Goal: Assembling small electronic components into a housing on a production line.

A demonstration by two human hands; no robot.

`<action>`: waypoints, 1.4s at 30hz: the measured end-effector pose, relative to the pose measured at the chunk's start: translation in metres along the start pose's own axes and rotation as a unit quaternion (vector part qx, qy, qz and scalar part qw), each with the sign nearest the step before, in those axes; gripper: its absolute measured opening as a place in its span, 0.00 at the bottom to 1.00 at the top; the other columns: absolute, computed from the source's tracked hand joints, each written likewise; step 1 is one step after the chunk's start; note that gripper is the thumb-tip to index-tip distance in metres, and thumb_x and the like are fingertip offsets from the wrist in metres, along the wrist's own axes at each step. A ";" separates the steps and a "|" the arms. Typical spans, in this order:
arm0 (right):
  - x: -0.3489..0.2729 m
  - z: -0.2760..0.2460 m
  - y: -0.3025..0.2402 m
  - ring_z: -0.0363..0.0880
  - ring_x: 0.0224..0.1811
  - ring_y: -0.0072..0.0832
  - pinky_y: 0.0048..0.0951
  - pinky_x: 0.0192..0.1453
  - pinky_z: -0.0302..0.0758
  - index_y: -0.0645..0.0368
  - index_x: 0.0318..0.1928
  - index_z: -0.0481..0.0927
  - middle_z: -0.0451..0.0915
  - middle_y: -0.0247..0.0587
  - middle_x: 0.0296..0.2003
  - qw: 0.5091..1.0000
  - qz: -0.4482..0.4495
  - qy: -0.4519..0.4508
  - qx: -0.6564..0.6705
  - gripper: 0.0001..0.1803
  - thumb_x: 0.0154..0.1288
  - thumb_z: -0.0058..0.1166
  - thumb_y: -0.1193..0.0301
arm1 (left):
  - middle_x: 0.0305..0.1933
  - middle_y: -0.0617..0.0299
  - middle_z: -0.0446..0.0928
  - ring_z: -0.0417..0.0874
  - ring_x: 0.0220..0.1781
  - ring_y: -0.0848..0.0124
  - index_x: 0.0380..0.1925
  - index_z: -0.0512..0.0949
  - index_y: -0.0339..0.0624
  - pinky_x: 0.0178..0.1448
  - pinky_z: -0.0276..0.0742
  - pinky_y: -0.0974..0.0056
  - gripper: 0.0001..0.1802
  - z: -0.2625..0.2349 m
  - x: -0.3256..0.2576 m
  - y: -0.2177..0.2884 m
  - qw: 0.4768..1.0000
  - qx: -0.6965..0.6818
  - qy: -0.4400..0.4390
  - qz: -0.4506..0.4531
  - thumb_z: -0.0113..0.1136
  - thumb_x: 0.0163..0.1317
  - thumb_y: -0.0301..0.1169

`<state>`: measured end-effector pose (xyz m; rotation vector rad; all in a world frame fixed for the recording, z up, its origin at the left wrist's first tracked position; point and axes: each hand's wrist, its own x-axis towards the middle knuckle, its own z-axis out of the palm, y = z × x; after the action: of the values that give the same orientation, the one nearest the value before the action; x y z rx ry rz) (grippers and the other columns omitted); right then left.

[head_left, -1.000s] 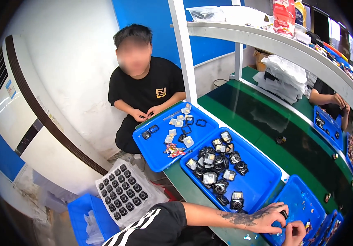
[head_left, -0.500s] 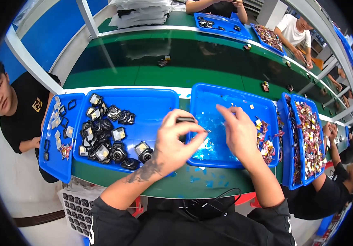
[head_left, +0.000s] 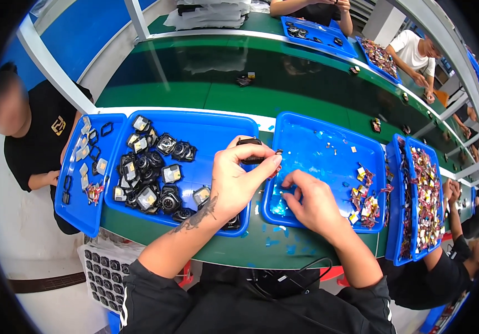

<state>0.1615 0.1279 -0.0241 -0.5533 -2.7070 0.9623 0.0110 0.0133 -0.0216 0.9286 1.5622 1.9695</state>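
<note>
My left hand (head_left: pixel 238 181) is closed on a black watch case (head_left: pixel 249 150), pinched between thumb and fingers above the gap between two blue trays. A small reddish piece (head_left: pixel 274 171) shows beside the thumb tip; whether it belongs to the case is hard to tell. Just right of it, over the right tray (head_left: pixel 331 125), is my right hand (head_left: pixel 316 203). Its fingers are bent, thumb and forefinger stand apart, and nothing shows between them. More black watch cases (head_left: pixel 149 161), some with pale square parts, are heaped in the left tray (head_left: pixel 217 131).
Small parts with reddish flex cables (head_left: pixel 366 203) lie in the right tray, among blue film scraps (head_left: pixel 291 249). Stacked trays of such parts (head_left: pixel 424 195) stand farther right. Beyond runs a green conveyor (head_left: pixel 195 83). A person (head_left: pixel 42 125) is at the left; others work across and right.
My right hand has come lower and its stretched fingers have bent. The left hand still grips the watch case, now turned so the reddish piece shows. The whole view has shifted slightly.
</note>
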 end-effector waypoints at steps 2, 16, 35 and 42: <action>0.002 0.002 0.002 0.81 0.36 0.46 0.42 0.38 0.77 0.57 0.40 0.73 0.81 0.45 0.36 0.998 0.012 -0.057 0.002 0.10 0.58 0.58 0.75 | 0.39 0.58 0.77 0.83 0.36 0.73 0.32 0.82 0.31 0.41 0.80 0.71 0.06 0.001 0.001 0.000 1.000 0.003 -0.003 0.002 0.68 0.56 0.22; 0.004 0.008 0.002 0.78 0.30 0.40 0.38 0.33 0.74 0.58 0.37 0.72 0.78 0.43 0.31 1.000 -0.009 -0.017 0.005 0.11 0.54 0.59 0.78 | 0.37 0.59 0.76 0.82 0.35 0.74 0.31 0.83 0.33 0.41 0.78 0.71 0.05 0.001 -0.002 -0.004 0.999 -0.002 -0.029 -0.023 0.67 0.57 0.24; 0.005 0.008 0.017 0.74 0.27 0.22 0.23 0.33 0.71 0.64 0.45 0.78 0.76 0.39 0.28 0.985 0.034 0.029 0.165 0.09 0.65 0.49 0.79 | 0.38 0.59 0.77 0.80 0.35 0.74 0.32 0.81 0.32 0.46 0.76 0.70 0.03 -0.010 0.006 -0.006 0.999 0.019 -0.024 -0.038 0.65 0.58 0.20; -0.022 -0.003 0.038 0.69 0.29 0.18 0.21 0.32 0.67 0.66 0.32 0.77 0.74 0.35 0.26 0.980 0.036 0.120 0.156 0.01 0.61 0.55 0.80 | 0.31 0.58 0.78 0.77 0.42 0.65 0.27 0.82 0.38 0.46 0.74 0.62 0.07 0.016 -0.002 -0.022 0.995 0.059 0.011 0.077 0.70 0.52 0.29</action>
<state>0.1924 0.1475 -0.0474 -0.6588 -2.2808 1.2234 0.0225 0.0280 -0.0411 1.1076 1.6810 2.0141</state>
